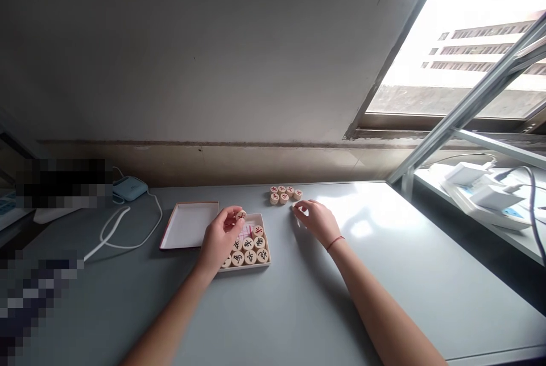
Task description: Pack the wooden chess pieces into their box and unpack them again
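My left hand (222, 235) pinches a round wooden Chinese chess piece (242, 215) above a shallow open box (267, 241). Inside the box, several pieces with dark characters (248, 243) lie in rows, and a piece with a red character (258, 231) sits at the right side. Part of the box's left side is hidden behind my left hand. Further right, my right hand (318, 219) has its thumb and fingertips closed on a pale piece (294, 205) at the table, mostly covered by the fingers. Just behind it stands a group of stacked pieces (282, 189) with red characters.
The box's lid (190, 226) lies upturned left of the box. A light blue device (130, 188) with a white cable (149, 241) is at the back left. White chargers (490, 192) sit on a shelf at the right. A wall bounds the grey table (273, 320) behind.
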`<state>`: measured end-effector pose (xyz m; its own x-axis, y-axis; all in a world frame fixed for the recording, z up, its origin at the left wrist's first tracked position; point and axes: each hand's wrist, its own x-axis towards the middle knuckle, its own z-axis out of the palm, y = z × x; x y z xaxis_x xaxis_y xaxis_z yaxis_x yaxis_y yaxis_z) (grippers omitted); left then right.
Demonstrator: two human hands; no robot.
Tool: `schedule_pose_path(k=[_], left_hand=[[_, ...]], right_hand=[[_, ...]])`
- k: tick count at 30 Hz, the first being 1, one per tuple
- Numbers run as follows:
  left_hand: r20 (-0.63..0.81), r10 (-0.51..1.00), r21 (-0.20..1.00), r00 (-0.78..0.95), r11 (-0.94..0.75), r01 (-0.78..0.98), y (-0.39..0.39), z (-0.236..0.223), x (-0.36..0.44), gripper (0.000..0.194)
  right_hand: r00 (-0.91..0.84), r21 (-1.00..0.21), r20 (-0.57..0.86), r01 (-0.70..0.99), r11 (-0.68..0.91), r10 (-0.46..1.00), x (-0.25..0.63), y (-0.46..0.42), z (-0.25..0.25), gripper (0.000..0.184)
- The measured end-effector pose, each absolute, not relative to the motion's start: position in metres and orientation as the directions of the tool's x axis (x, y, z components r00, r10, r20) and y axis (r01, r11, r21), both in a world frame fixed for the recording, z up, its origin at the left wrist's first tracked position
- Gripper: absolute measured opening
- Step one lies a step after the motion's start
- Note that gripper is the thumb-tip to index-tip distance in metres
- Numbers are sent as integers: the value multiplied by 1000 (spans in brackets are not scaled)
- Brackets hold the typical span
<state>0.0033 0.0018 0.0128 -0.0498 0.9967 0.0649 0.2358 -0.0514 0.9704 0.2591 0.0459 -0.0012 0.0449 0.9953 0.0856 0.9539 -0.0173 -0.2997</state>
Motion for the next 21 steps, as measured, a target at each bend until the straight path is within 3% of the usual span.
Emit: schedule_pose_path(k=[10, 21], left_hand=[[26, 998, 959, -53, -10, 285, -1, 14, 4, 43], [30, 999, 924, -18, -21, 381, -6, 21, 9, 40]], right_hand=[[32, -263, 32, 964, -23, 999, 256, 49, -13, 43], [21, -316, 107, 949, 14, 994, 256, 48, -15, 36]])
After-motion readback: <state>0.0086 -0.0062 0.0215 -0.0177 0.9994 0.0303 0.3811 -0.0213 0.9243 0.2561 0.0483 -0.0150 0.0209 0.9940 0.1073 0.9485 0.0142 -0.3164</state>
